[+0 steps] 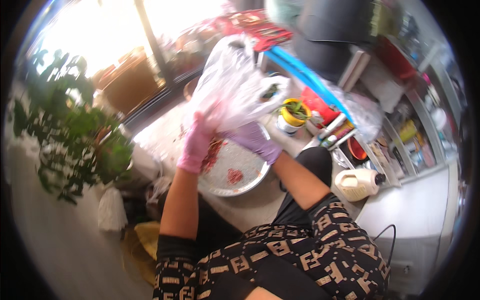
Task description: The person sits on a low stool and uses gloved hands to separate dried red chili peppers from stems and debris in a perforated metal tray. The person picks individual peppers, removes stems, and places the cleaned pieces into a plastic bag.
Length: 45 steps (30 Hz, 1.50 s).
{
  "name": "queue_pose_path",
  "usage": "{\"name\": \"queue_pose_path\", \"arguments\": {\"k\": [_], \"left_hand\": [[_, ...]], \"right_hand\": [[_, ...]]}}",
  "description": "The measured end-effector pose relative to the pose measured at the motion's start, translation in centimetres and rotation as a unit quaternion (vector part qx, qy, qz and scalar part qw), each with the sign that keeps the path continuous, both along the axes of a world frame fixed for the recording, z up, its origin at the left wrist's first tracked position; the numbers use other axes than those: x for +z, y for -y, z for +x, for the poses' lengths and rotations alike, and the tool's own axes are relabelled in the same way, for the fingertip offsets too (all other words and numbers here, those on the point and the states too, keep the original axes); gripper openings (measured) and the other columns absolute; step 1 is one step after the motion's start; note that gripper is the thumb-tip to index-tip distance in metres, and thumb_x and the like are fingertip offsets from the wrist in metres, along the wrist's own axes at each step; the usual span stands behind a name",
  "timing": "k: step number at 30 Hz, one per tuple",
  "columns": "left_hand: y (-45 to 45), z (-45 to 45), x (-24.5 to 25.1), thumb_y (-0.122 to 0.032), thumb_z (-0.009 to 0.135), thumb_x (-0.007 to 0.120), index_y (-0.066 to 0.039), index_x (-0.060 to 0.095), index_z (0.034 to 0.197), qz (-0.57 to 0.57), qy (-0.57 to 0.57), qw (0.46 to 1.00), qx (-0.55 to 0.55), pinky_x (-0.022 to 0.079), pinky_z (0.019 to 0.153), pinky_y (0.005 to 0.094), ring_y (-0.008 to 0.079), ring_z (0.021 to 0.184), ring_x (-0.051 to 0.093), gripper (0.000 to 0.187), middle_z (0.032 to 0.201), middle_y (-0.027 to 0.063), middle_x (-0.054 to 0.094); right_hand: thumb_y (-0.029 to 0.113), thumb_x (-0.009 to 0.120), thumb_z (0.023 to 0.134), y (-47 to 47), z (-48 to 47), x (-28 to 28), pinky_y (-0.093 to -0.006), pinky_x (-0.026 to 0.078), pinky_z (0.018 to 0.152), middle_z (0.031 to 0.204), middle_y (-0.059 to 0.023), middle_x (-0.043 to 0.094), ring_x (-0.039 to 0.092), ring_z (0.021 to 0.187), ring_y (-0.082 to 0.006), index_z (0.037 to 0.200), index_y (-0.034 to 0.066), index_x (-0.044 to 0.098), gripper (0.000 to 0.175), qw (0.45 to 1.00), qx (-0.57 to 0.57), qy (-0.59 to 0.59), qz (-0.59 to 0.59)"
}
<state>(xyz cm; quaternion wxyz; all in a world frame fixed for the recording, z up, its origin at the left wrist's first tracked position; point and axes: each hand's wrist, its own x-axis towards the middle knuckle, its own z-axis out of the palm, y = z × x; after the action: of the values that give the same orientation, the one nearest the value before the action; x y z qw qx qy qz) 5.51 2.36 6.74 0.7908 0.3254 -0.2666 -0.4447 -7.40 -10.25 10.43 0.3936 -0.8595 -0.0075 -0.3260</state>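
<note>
My left hand [195, 144], in a pink glove, is raised over the left part of a round metal tray [245, 157] on the floor. My right hand [252, 141], in a purple glove, reaches in from the right. Both are at the lower part of a translucent white plastic bag [234, 82] that stands up above them; the film and blur hide most of the fingers, so the right hand's grip does not show. Small reddish pieces [234, 176] lie in a little heap on the tray, and more [213, 154] lie beside my left wrist.
A yellow pot with a plant [295, 111] stands right of the tray. Beyond are shelves [407, 150] with mixed goods and a cream plastic jug [356, 184]. Leafy plants [80, 131] fill the left, near a cardboard box [129, 84] by the glass door.
</note>
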Motion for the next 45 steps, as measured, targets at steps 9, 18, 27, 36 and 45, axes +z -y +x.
{"name": "queue_pose_path", "arguments": {"k": [9,18,27,36,45], "left_hand": [[0.4,-0.3,-2.0,-0.035,0.09,0.066,-0.008,0.027,0.15,0.025,0.061,0.997,0.049,0.046,0.096,0.036,0.0211,0.117,0.052,0.076,0.138,0.0083,0.048],[0.2,-2.6,0.4,-0.021,0.073,0.08,0.001,0.046,0.133,0.058,0.122,0.984,-0.119,0.036,0.104,0.0363,0.0223,0.118,0.052,0.072,0.126,0.0092,0.058],[-0.3,-3.6,1.8,-0.022,0.066,0.088,0.005,0.043,0.138,0.14,0.183,0.958,-0.17,0.035,0.108,0.0355,0.0229,0.126,0.049,0.089,0.135,0.0112,0.055],[-0.9,-4.1,1.0,-0.009,0.074,0.081,0.005,0.061,0.106,0.272,0.255,0.909,-0.184,0.047,0.047,0.0271,0.0148,0.054,0.061,0.04,0.071,0.0075,0.066],[0.1,-6.0,2.1,-0.02,0.089,0.065,-0.002,0.069,0.097,0.322,0.311,0.857,-0.256,0.049,0.048,0.0249,0.0124,0.056,0.061,0.02,0.072,0.0024,0.064]], "right_hand": [[0.03,0.073,0.078,-0.7,0.7,-1.3,-0.0413,0.047,0.091,0.094,-0.0155,0.067,0.061,0.099,-0.0339,0.091,0.0026,0.069,0.03,0.987,-0.104,0.057,0.111],[0.026,0.07,0.077,-0.1,-1.7,-2.5,-0.0432,0.044,0.094,0.107,-0.0153,0.064,0.056,0.108,-0.0371,0.105,0.0048,0.066,0.035,0.979,-0.173,0.03,-0.106],[0.031,0.063,0.084,-1.2,-4.8,-1.6,-0.0431,0.038,0.101,0.119,-0.0132,0.061,0.052,0.116,-0.0324,0.115,0.0093,0.062,0.038,0.997,-0.073,-0.012,0.001],[0.032,0.07,0.082,-0.3,-4.1,-3.7,-0.0379,0.046,0.096,0.115,-0.0141,0.065,0.06,0.107,-0.0275,0.119,0.0046,0.061,0.047,0.984,-0.031,-0.172,0.039],[0.028,0.08,0.074,-0.6,-6.2,-2.3,-0.0332,0.042,0.101,0.121,-0.0129,0.063,0.057,0.112,-0.0239,0.125,0.001,0.058,0.062,0.898,0.053,-0.131,0.416]]}}
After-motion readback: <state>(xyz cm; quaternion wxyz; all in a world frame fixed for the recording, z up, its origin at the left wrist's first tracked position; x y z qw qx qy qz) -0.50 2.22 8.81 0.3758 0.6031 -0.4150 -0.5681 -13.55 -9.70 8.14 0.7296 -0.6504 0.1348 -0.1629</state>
